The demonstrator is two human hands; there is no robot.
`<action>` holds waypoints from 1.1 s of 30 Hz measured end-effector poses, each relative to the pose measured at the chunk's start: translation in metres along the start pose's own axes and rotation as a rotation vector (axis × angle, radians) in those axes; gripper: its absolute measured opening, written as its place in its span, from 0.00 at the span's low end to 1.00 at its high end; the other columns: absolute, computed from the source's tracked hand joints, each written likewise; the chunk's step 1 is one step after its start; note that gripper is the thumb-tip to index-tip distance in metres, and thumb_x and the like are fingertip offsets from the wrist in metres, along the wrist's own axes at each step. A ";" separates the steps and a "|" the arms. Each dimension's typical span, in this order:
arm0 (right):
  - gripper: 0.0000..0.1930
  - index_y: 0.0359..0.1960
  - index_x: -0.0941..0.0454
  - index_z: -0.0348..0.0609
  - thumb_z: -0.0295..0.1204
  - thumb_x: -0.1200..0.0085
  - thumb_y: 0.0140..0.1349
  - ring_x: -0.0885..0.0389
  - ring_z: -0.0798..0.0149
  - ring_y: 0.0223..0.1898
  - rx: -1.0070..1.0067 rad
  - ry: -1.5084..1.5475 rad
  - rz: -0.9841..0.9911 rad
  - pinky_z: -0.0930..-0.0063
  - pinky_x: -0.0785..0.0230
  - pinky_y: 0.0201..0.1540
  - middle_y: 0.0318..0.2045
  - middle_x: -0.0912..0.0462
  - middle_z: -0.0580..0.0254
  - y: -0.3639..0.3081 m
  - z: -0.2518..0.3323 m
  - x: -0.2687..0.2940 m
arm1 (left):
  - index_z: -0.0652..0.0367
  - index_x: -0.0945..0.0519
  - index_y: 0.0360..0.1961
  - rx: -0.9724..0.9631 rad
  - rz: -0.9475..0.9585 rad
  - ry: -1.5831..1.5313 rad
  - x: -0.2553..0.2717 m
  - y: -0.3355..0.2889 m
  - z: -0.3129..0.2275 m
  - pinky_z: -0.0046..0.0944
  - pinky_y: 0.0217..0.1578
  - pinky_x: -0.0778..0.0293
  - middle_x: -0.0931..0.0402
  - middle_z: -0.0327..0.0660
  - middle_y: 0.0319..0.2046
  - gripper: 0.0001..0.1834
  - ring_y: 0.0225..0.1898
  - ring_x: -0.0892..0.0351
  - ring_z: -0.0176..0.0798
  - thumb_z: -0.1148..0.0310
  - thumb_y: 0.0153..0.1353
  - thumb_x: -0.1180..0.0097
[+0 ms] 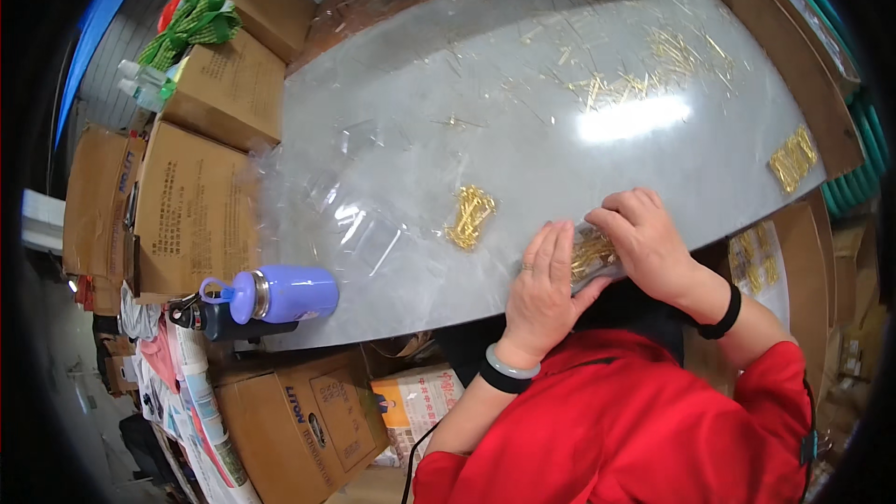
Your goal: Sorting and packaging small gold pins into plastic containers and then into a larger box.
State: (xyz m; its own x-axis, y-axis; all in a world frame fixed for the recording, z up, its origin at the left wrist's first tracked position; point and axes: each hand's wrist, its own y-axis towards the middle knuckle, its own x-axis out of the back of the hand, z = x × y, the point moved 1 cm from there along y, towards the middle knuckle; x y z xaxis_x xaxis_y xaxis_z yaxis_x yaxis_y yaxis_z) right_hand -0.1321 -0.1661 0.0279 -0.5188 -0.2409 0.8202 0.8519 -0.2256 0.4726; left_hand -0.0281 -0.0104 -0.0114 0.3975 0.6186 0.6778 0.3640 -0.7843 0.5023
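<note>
At the near edge of the grey table (523, 168), a small clear plastic bag (590, 258) of gold-coloured metal pieces is held between my two hands. My left hand (544, 294) lies along the bag's left side, fingers together and thumb toward its lower edge. Curled over the upper right of the same bag are the fingers of my right hand (647, 235), which partly hide it. To the left of my left hand lies a filled packet of gold pieces (469, 217). Further left, several clear plastic bags (375, 241) lie flat.
Loose gold pins (674, 54) are scattered at the far right. Another filled packet (793, 161) rests by the right cardboard rim (793, 28). A purple bottle (297, 293) and a dark bottle (229, 322) lie at the left edge, near stacked cardboard boxes (196, 215). More packets (754, 257) lie below the table's right edge.
</note>
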 end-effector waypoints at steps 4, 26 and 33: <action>0.17 0.46 0.22 0.41 0.22 0.45 0.51 0.24 0.50 0.45 0.135 -0.048 0.088 0.60 0.31 0.50 0.41 0.23 0.55 0.057 -0.011 0.014 | 0.66 0.35 0.67 -0.001 0.011 0.042 -0.001 0.001 -0.002 0.50 0.57 0.26 0.31 0.55 0.60 0.45 0.62 0.31 0.59 0.55 0.54 0.29; 0.41 0.78 0.55 0.50 0.63 0.71 0.72 0.65 0.39 0.78 -0.235 -0.319 0.761 0.31 0.68 0.74 0.79 0.59 0.52 0.121 -0.152 -0.022 | 0.70 0.32 0.63 -0.034 -0.008 0.083 -0.002 0.003 0.000 0.47 0.59 0.27 0.31 0.55 0.58 0.40 0.62 0.31 0.57 0.56 0.57 0.31; 0.34 0.69 0.35 0.45 0.55 0.56 0.71 0.52 0.40 0.75 0.001 0.051 0.524 0.37 0.62 0.74 0.73 0.44 0.45 0.037 -0.106 0.007 | 0.70 0.33 0.65 -0.037 0.031 0.047 -0.003 0.002 0.000 0.50 0.63 0.32 0.32 0.57 0.61 0.41 0.65 0.34 0.59 0.56 0.58 0.32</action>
State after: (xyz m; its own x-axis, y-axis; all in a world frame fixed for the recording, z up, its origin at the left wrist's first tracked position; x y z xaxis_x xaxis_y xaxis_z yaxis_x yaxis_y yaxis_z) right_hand -0.1117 -0.2765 0.0166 -0.0261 -0.3664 0.9301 0.9981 -0.0619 0.0037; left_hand -0.0286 -0.0134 -0.0128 0.3679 0.5920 0.7170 0.3202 -0.8046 0.5000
